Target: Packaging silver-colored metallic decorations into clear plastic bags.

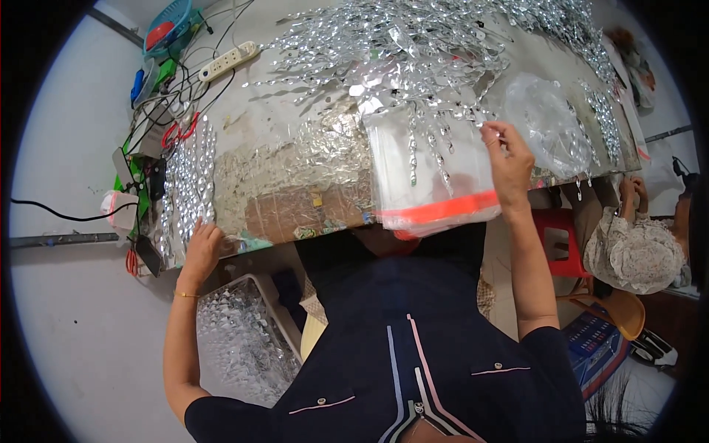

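Low in the frame, beneath the person's dark shirt, a clear bin (240,340) full of shiny silver pieces sits at lower left, just beside the left forearm. Above it, at the left of centre, the left hand (201,247) rests on the near edge of the foil-covered table (295,159), fingers spread loosely and clamped on nothing, touching the lower end of a row of silver twisted strips (188,184) laid side by side along the table's left end.

Right of centre, a stack of clear plastic bags (432,173) with an orange strip along its near edge lies on the table and overhangs the edge. The right hand (509,159) hovers over the stack's right side, fingertips pinched together on something small and silvery; what exactly they hold is too small to tell. A few strips lie on the bags.

Farther up, a big heap of silver twisted strips (391,44) covers the middle and upper right of the table, with a crumpled clear bag (546,122) to the right. At upper left lie a white power strip (229,60), tangled cables and a blue basket (168,28). At the right edge another person (635,247) in a patterned top sits by the table.
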### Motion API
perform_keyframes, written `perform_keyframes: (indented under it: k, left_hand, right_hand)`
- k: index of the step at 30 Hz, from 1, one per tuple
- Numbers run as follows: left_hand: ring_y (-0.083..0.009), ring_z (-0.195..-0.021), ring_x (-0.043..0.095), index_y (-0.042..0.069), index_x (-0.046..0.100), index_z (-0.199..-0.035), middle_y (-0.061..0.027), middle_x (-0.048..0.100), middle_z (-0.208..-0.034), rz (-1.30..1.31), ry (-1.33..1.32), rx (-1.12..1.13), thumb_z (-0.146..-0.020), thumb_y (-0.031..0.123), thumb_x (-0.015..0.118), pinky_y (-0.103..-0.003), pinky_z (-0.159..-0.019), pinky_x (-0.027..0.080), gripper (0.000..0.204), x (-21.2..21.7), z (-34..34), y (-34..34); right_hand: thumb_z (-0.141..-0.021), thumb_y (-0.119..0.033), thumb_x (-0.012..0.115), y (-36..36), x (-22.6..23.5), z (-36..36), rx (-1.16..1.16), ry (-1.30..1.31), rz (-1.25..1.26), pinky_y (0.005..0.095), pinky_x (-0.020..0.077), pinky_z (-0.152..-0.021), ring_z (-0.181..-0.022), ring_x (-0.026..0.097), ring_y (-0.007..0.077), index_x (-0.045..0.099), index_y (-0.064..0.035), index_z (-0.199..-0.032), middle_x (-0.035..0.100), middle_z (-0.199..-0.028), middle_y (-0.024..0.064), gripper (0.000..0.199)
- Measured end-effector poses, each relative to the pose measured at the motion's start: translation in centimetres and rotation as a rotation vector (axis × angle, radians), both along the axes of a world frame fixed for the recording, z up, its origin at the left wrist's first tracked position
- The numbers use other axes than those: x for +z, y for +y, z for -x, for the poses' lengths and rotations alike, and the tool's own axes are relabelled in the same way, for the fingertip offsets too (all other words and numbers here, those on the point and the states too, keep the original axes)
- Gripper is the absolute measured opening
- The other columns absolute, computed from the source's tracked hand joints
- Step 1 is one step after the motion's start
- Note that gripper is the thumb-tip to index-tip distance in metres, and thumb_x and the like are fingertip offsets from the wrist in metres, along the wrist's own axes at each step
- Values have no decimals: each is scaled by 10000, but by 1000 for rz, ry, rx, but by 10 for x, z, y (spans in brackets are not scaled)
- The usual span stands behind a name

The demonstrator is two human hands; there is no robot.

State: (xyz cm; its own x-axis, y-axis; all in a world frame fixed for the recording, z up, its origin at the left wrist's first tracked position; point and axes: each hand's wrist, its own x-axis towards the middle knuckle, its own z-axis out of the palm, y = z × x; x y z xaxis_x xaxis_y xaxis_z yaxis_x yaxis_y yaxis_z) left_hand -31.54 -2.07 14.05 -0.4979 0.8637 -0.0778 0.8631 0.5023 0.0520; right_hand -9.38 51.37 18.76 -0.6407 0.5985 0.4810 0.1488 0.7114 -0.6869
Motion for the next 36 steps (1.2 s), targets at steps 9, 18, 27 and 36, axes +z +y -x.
perform_keyframes:
  k: [9, 18, 27, 36]
  left_hand:
    - [-330, -1012, 532, 46, 557, -1103, -140, 571, -1050, -456, 29, 93, -790, 42, 649, -424, -980, 380, 327, 4, -28, 85]
    - [-283, -1094, 528, 16, 513, -1200, -143, 556, -1167, -1233, -372, 269, -857, 79, 626, -374, -960, 408, 366, 16, -103, 282]
    - [-274, -1093, 559, 20, 451, -1222, -174, 572, -1160, -1853, -1656, 349, -965, 284, 513, -410, -979, 439, 374, 27, -105, 323]
    - [-75, -625, 515, 32, 439, -1262, -123, 637, -849, -1570, -1111, 251, -979, 222, 492, -179, -579, 403, 345, 93, -105, 287]
  right_hand:
    - [-880, -235, 643, 49, 0, 16, 124, 98, 777, 167, 372, -583, -604, 483, 20, 635, -89, -817, 585, -691, -40, 159]
    - [-874, -239, 644, 45, -14, -8, 77, -9, 1031, 129, 341, -507, -542, 457, 8, 622, -104, -856, 558, -667, -56, 138]
    - [-900, -228, 619, -32, -69, -43, 293, 80, 1299, 198, 415, -590, -635, 509, 59, 610, -59, -827, 590, -706, -3, 185]
    - [-889, -186, 589, 138, -56, -83, -356, -35, 367, 268, 471, -691, -766, 601, 110, 663, -45, -1028, 674, -846, 32, 212]
